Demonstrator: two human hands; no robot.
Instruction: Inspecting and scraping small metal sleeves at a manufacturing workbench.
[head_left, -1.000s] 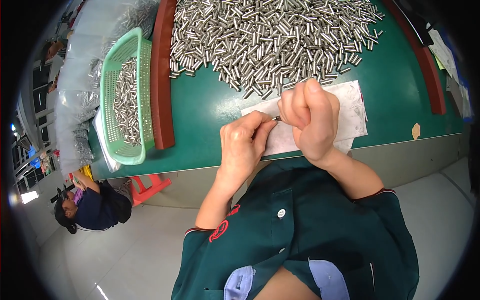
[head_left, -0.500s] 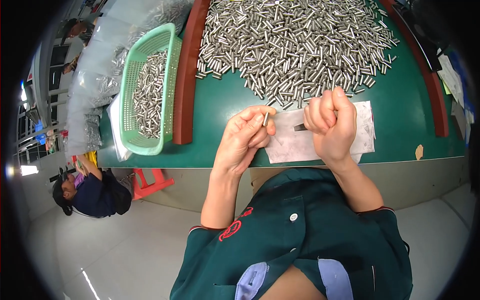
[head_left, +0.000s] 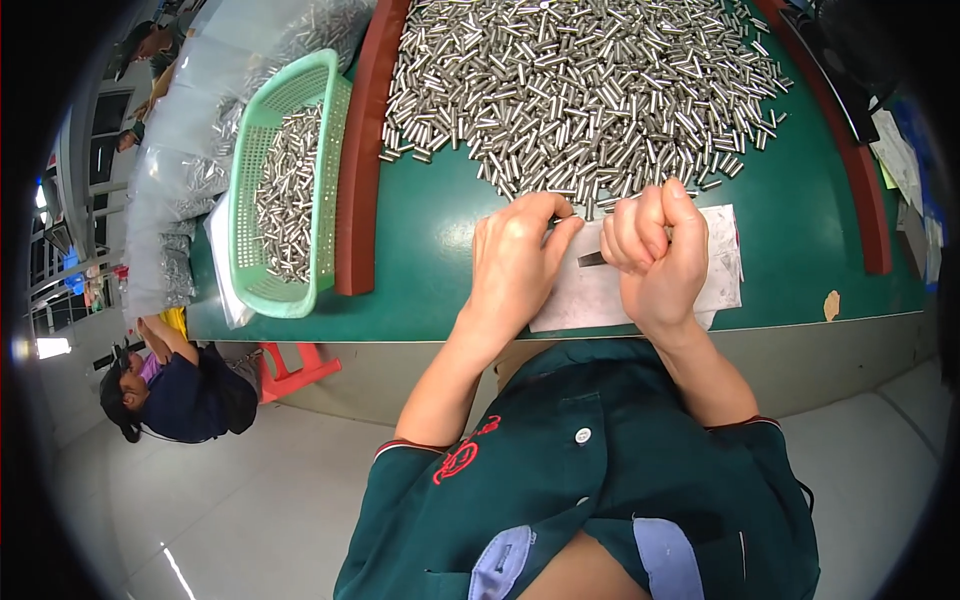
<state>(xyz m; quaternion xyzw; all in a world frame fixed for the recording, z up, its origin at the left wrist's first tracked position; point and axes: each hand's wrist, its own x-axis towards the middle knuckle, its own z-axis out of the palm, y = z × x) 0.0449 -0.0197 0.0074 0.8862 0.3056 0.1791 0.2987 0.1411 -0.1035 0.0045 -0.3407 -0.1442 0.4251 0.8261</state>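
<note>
A broad heap of short, shiny metal pins (head_left: pixel 590 90) covers the far part of the green table. My left hand (head_left: pixel 515 265) is turned back-up at the heap's near edge, its thumb and index finger pinched together. Whatever lies between those fingertips is hidden or too small to make out. Over a stained white cloth (head_left: pixel 640 295), my right hand (head_left: pixel 660 250) is closed in a fist around a tool. Only the tool's flat, dark metal blade (head_left: pixel 592 260) shows, pointing left toward my left hand; its handle is hidden.
Dark red rails (head_left: pixel 357 200) border the heap on both sides. Left of them stands a green plastic basket (head_left: pixel 245 200) of pins, beside clear bags (head_left: pixel 160 230) of metal parts. A person (head_left: pixel 175 390) sits at lower left near a red stool (head_left: pixel 300 370).
My left hand, which showed a pin between its fingers, has turned back-up and reached right and forward to the heap's edge. My right fist and blade have kept their pose.
</note>
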